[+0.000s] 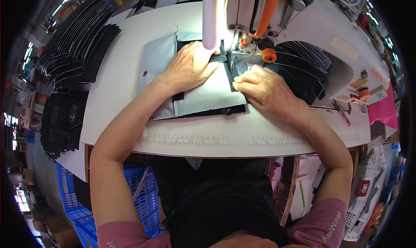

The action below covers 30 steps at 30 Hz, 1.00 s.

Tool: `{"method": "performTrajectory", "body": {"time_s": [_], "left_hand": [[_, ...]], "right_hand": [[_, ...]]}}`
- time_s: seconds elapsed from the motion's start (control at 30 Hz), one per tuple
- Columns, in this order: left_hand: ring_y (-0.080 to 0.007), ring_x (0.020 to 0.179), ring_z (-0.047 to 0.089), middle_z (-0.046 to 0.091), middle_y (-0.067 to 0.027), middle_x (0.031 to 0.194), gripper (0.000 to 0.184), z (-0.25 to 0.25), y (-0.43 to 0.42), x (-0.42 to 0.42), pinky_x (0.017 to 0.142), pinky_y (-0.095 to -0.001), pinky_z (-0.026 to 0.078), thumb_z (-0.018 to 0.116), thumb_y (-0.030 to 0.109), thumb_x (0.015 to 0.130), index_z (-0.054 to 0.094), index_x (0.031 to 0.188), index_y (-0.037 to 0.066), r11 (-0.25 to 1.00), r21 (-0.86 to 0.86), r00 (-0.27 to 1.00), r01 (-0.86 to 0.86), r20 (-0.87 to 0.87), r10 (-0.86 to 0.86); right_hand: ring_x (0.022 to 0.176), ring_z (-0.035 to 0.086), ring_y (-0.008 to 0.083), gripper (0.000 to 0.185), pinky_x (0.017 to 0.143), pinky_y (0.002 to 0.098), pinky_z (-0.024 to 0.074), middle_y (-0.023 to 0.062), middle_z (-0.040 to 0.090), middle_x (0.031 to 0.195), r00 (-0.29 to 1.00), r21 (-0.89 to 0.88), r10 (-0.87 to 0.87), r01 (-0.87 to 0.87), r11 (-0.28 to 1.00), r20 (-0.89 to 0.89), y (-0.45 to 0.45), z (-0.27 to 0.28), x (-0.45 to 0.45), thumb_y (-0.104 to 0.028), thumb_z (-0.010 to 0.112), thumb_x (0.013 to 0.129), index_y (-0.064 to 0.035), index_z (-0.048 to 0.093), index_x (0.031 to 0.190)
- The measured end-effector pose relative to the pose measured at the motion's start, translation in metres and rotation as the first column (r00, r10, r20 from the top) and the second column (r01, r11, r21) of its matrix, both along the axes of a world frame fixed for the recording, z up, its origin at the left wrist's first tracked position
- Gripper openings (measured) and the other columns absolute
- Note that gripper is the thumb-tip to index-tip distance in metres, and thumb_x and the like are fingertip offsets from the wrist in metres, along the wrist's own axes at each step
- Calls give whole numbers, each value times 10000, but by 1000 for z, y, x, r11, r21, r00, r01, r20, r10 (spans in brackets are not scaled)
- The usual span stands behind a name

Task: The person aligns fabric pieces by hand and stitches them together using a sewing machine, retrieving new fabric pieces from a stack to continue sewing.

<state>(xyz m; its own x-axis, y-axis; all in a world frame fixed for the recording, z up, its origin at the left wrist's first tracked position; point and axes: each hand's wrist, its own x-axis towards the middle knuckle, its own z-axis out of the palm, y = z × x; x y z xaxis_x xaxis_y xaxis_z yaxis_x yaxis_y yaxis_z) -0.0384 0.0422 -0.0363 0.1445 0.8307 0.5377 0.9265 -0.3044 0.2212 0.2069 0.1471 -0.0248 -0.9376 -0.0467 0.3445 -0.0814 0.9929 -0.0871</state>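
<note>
A grey fabric piece [208, 94] with black edging lies on the white sewing table [195, 139], its right side by the needle area of a sewing machine [242, 48]. My left hand [190, 68] rests on top of the fabric, fingers spread, fingertips near the upper edge. On the right, my right hand [264, 87] has its thumb and index finger pinched at the black edge strip [229, 72], just below the presser foot. The fingertips hide how much of the strip is between them.
Stacks of black pieces [82, 40] stand at the left, with another black pile [63, 118] below. More black pieces [299, 70] lie under the machine arm. Pink-handled snips [342, 113] are at the right. A blue crate [143, 196] sits beneath the table.
</note>
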Motion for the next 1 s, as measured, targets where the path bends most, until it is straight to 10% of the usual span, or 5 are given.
{"method": "performTrajectory", "body": {"time_s": [0.47,0.67,0.8,1.0], "left_hand": [[-292,851,603,643,-105,967,241,12,-11,13,887,-399,479,685,159,853,652,1061,41,979,196,986,-56,-144,85],[-265,926,632,672,-88,1091,309,11,-76,83,799,-369,523,689,141,828,636,1121,59,976,69,971,208,-138,-198],[-275,993,652,673,-108,1171,312,-1,-75,91,782,-350,546,676,140,839,639,1137,52,983,159,971,91,-232,-53],[-326,1033,657,677,-148,1188,386,-5,-56,61,858,-411,540,628,278,937,632,1237,35,954,-40,945,-298,-151,289]], "right_hand": [[867,585,237,205,762,328,493,37,658,1099,948,11,-4,8,1000,-318,-3,-16,4,-47,646,845,-60,646,1051],[768,560,194,120,700,306,469,32,656,972,989,208,-51,79,975,-139,-8,-11,-10,-40,610,880,-62,634,996],[673,481,124,63,647,272,415,-6,608,823,969,-501,-226,149,853,-96,-6,-6,0,-50,600,908,-64,628,963],[586,440,123,15,577,284,378,-19,576,713,965,-703,-256,139,697,-64,-1,-10,2,-68,626,895,-59,614,898]]}}
